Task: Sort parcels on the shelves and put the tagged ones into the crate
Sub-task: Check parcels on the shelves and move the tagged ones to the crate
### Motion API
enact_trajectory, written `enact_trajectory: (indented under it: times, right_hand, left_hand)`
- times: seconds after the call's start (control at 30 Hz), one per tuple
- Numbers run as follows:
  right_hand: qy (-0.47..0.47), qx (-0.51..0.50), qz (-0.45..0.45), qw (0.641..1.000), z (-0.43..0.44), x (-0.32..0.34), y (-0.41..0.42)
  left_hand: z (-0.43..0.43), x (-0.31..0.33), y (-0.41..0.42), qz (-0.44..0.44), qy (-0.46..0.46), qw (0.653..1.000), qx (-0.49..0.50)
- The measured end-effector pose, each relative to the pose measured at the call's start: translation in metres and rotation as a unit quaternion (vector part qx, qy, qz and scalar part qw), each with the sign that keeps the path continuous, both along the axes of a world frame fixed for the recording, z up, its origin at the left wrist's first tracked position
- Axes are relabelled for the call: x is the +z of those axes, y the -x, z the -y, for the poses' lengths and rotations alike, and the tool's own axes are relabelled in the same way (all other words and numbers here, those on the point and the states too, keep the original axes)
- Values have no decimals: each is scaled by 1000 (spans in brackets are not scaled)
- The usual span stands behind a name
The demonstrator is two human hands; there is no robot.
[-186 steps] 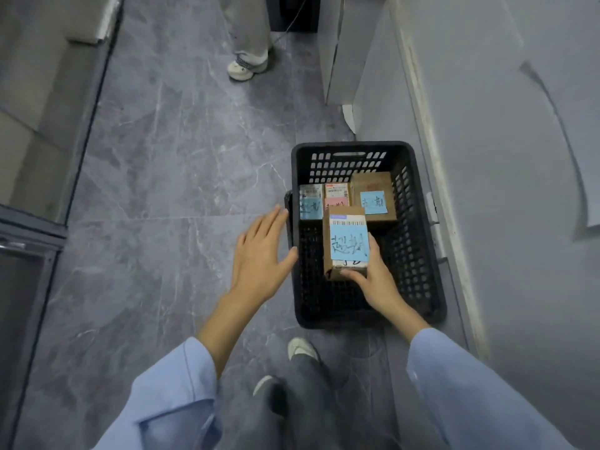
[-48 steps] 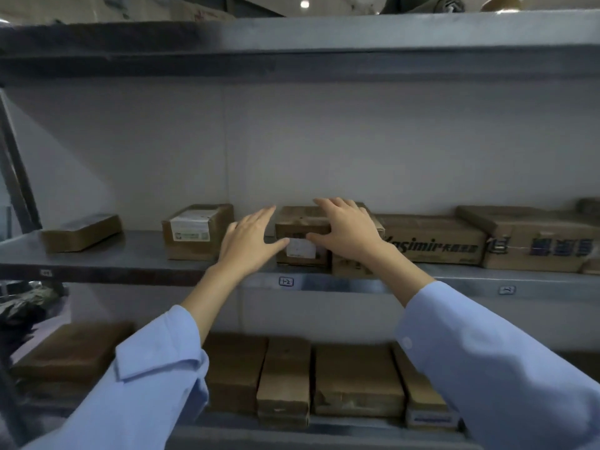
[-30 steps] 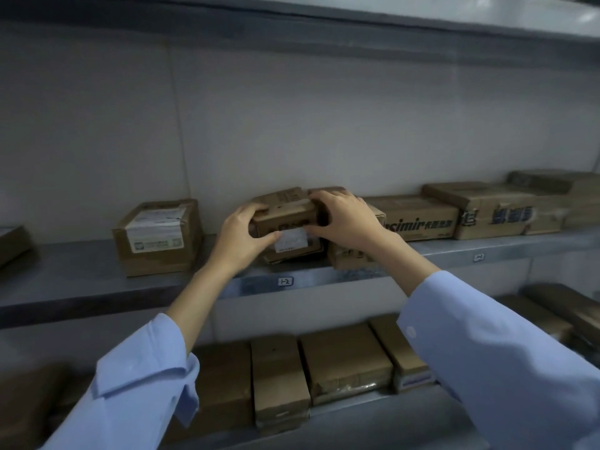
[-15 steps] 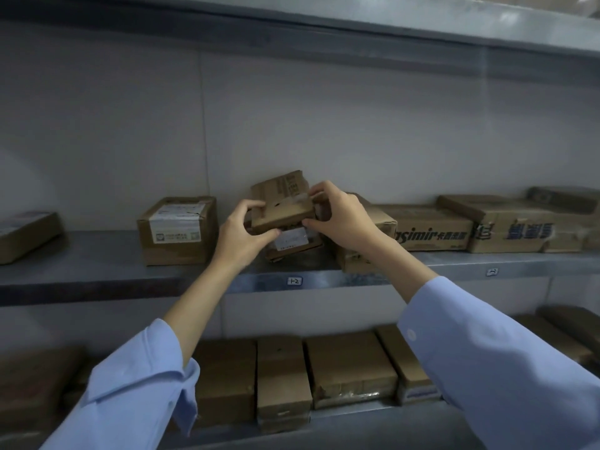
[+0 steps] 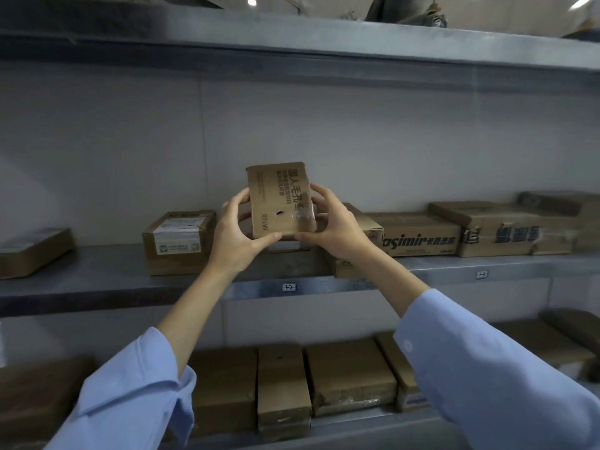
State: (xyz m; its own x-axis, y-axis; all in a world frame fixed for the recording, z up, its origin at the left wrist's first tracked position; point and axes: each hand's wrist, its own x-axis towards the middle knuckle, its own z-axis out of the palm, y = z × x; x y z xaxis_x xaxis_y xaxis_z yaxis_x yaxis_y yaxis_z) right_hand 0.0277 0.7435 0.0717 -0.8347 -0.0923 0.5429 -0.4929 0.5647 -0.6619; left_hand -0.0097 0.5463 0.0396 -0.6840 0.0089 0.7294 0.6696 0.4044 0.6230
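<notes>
A small brown cardboard parcel [image 5: 280,199] with dark print is held up on end above the middle shelf [image 5: 97,287]. My left hand [image 5: 240,232] grips its left side and bottom edge. My right hand [image 5: 334,225] grips its right side and bottom edge. The face turned to me shows print and a small hole, no coloured tag. Below it on the shelf a second parcel [image 5: 285,246] is mostly hidden by my hands. The crate is out of view.
A labelled box [image 5: 178,241] sits left of my hands, a flat one [image 5: 34,251] further left. Printed cartons [image 5: 418,233] [image 5: 500,228] line the shelf to the right. Several brown parcels [image 5: 349,378] fill the lower shelf. Another shelf [image 5: 292,37] runs overhead.
I lifted the small parcel off the one under it and turned it upright, printed face toward me. It is now higher above the shelf than half a second ago.
</notes>
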Motion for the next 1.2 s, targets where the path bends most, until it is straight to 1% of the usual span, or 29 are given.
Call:
enact_trajectory:
  times: [0.17,0.3,0.47,0.67,0.83,0.97,1.1,1.2]
  right_hand:
    - [-8,-13,5,1000,-1,6,-1]
    - [-28,-16,10,999,-2,9,1]
    - [-14,15,13,1000,-1,3,1]
    - [-6,31,16,999,0,-3,9]
    - [16,32,14,999,2,-7,12]
    - [53,60,32,996,2,-11,11]
    - [76,66,39,994,2,-12,9]
    - [85,81,46,992,4,-9,5]
  left_hand:
    - [-5,2,-3,20,23,999,29]
    - [-4,5,-5,26,3,999,20]
    - [-3,8,-10,13,-21,999,-22]
    - [0,9,-13,43,-19,999,2]
    - [2,13,-16,18,12,1000,0]
    - [5,11,-16,35,-18,999,-15]
    - [6,12,-19,61,-61,994,-69]
    - [6,12,-22,74,-83,990,-91]
